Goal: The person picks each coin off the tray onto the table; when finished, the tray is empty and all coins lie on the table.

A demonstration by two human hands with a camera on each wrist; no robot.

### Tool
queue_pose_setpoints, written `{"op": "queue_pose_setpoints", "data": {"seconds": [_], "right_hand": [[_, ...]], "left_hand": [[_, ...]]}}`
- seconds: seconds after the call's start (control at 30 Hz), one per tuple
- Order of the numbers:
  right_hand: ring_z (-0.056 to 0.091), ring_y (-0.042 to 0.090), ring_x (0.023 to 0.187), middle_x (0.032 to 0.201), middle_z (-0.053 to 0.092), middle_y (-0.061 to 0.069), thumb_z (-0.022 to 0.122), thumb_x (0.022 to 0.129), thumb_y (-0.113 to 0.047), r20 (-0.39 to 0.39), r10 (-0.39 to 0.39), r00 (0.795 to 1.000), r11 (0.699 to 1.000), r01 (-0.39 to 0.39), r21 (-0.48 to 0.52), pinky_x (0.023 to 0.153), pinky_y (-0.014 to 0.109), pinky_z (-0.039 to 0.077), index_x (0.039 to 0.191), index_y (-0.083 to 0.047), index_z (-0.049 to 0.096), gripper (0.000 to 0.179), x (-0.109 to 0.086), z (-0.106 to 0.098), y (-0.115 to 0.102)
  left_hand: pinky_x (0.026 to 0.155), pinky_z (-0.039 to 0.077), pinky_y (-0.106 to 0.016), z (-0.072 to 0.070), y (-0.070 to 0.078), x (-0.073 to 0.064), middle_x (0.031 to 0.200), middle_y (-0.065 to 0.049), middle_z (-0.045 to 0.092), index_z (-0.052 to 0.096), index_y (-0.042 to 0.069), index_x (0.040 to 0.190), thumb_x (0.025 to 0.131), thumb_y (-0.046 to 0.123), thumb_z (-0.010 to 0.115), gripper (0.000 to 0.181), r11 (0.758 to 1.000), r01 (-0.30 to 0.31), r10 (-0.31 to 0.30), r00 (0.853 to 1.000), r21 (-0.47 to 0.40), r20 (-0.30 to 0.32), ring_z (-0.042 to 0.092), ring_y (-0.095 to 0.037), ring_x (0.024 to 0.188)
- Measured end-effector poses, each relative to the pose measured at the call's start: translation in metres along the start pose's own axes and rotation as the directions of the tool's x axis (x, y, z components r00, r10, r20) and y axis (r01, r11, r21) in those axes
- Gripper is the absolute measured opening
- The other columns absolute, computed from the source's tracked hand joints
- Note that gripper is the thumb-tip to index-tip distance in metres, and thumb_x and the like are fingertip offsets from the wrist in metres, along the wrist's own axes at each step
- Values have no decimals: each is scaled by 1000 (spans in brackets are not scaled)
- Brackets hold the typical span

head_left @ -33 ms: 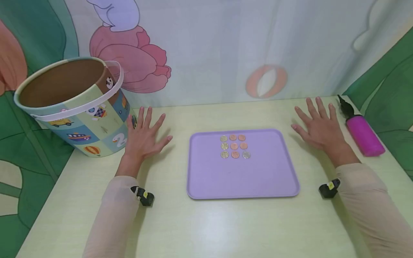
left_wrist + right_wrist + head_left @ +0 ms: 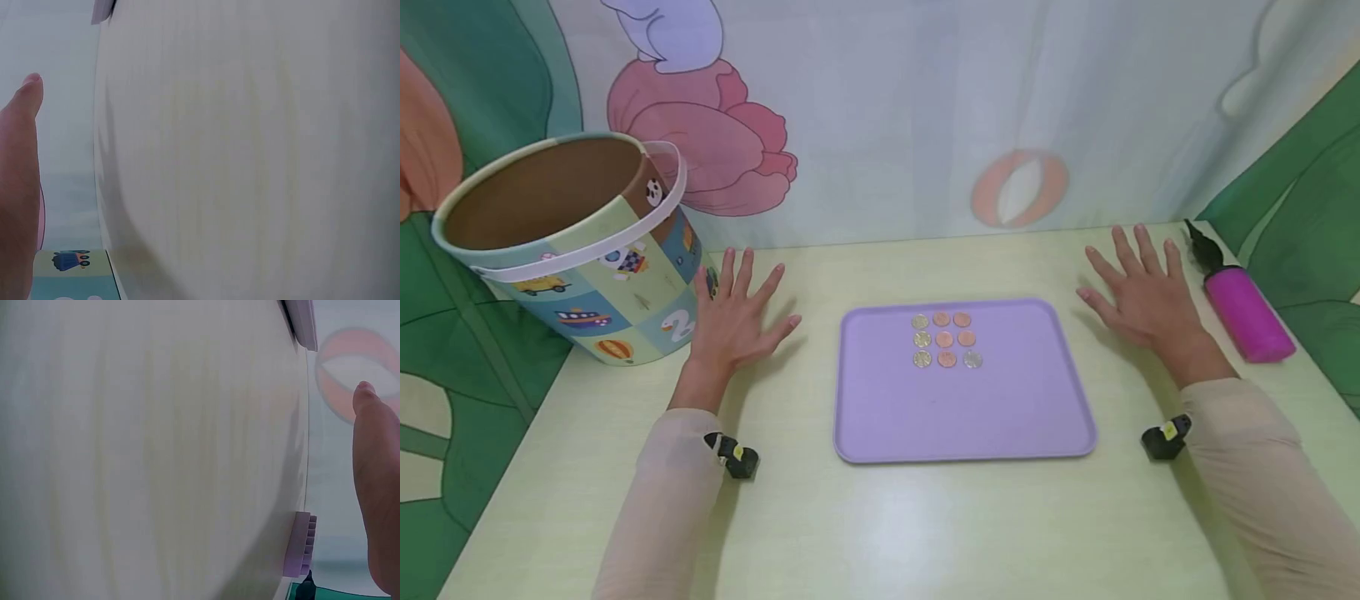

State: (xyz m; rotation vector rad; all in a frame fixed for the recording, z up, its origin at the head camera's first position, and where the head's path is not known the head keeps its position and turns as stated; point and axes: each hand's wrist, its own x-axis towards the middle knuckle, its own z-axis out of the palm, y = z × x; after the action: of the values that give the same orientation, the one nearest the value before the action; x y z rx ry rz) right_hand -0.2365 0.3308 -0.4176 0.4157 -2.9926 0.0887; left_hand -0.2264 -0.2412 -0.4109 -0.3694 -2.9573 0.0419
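A lilac tray (image 2: 1000, 408) lies on the table with several small coins (image 2: 945, 339) set out in three rows of three, some gold-toned, some copper-coloured and one silvery. To the tray's left, my left hand (image 2: 733, 321) is spread with straight fingers above the tabletop, beside a patterned bucket (image 2: 617, 283). My right hand (image 2: 1150, 300) is likewise spread, right of the tray and near a magenta hand pump (image 2: 1247, 315) with a black nozzle. Neither hand holds anything. The left thumb (image 2: 28, 100) shows in the left wrist view, the right thumb (image 2: 369, 412) in the right wrist view.
The big bucket has a white handle (image 2: 662, 217) and stands at the table's back left. Behind the pale table (image 2: 925, 533) hangs a printed curtain (image 2: 887, 125). A black wrist camera (image 2: 737, 458) sits on the left sleeve, another camera (image 2: 1167, 439) on the right.
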Motion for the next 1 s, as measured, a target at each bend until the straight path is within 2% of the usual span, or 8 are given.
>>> {"op": "queue_pose_setpoints", "data": {"seconds": [0.4, 0.57, 0.7, 0.83, 1.0], "right_hand": [[-11, 41, 159, 173, -2, 17, 26, 105, -61, 5, 9, 1000, 1000, -9, 10, 125, 71, -4, 164, -20, 20, 72, -1, -1, -2], [-12, 40, 160, 173, -2, 16, 26, 105, -61, 6, 6, 1000, 1000, -6, 12, 125, 70, -5, 164, -20, 19, 72, -3, -2, -4], [-6, 40, 160, 172, 6, 18, 28, 105, -60, 0, -7, 1000, 1000, 7, 9, 126, 69, -2, 163, -18, 23, 72, -3, -4, -7], [7, 41, 160, 169, 21, 20, 33, 105, -56, -29, -19, 999, 1000, 20, 24, 126, 68, 7, 159, -13, 33, 69, -5, -6, -11], [36, 45, 146, 155, 45, 23, 46, 105, -42, -134, -42, 990, 991, 59, 122, 113, 69, 32, 148, -7, 49, 56, -6, -6, -19]], "left_hand": [[125, 2, -72, -2, 5, 5, 172, -18, 12, 25, 29, 163, 92, 72, 42, 85, 1000, 2, -2, 1000, -21, -11, 0, -38, 161], [126, 3, -71, -2, 8, 6, 172, -20, 11, 24, 27, 163, 93, 69, 42, 83, 999, 16, -15, 1000, -50, 13, 2, -40, 161], [127, 6, -69, -2, 12, 5, 172, -21, 10, 23, 24, 163, 95, 67, 42, 82, 994, 43, -39, 998, -104, 44, 2, -41, 160], [127, 11, -68, -2, 17, 5, 171, -21, 13, 24, 22, 163, 97, 63, 44, 81, 981, 60, -50, 997, -183, 60, 5, -40, 160], [128, 16, -64, -3, 27, 7, 170, -21, 19, 27, 19, 162, 97, 58, 47, 78, 960, 58, -46, 998, -273, 50, 11, -40, 160]]}}
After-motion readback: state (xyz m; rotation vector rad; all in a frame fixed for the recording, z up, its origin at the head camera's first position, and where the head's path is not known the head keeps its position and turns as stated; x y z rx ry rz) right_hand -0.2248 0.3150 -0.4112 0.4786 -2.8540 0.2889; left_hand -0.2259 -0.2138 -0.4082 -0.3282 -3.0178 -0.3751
